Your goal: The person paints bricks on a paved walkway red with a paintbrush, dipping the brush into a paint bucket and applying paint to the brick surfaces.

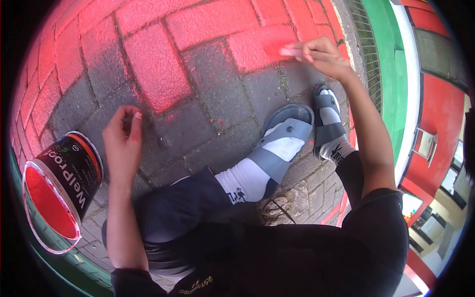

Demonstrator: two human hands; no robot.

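Observation:
My right hand [319,55] reaches out over the red-painted paving bricks [260,45]. Its fingers are pressed together, and a pale, reddish tip points at a wet-looking red patch; whether that is a fingertip or a held tool I cannot make out. Near my knee, my left hand [122,136] hangs with loosely curled fingers and a gap at the thumb, holding nothing. Red specks mark its skin. Beside it a black WellProof paint bucket [69,166] leans towards me, with red paint inside and a smeared rim and handle.
Bare grey bricks [217,74] lie between the painted ones. My feet in grey sandals [289,129] and white socks rest on the paving. A metal drain grate [366,49] and a green strip [388,64] run along the right, with a red building [435,119] beyond.

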